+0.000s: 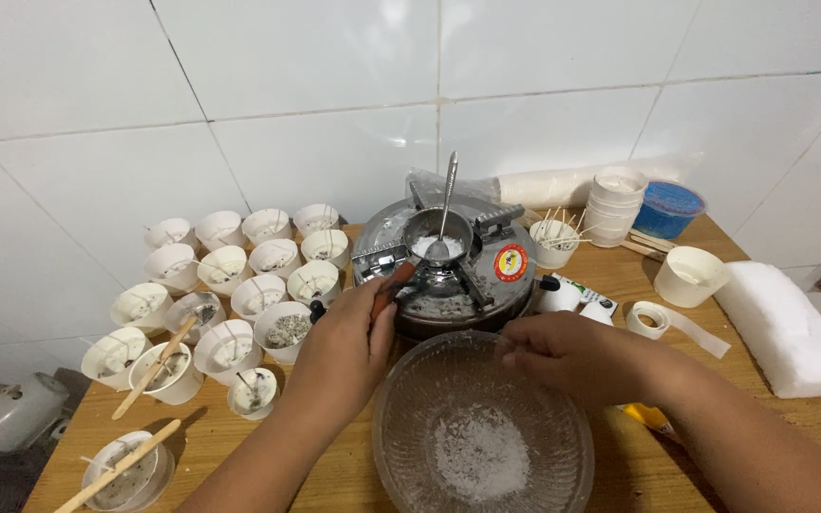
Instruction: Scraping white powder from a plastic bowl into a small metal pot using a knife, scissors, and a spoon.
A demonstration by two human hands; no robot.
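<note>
A round grey stove (448,275) stands at the table's middle with a small metal pot (437,237) on it, holding white flakes and a metal spoon (447,199). My left hand (349,347) grips the pot's reddish-brown handle (393,285). In front of the stove lies a clear glass bowl (482,432) with white flakes at its bottom. My right hand (572,356) rests with curled fingers on the bowl's far rim.
Several white paper cups (239,275) with wicks fill the table's left, some with wooden sticks (154,366) across them. At right are stacked cups (615,204), a blue lid (669,207), a tape roll (650,319) and a white block (783,328). Tiled wall behind.
</note>
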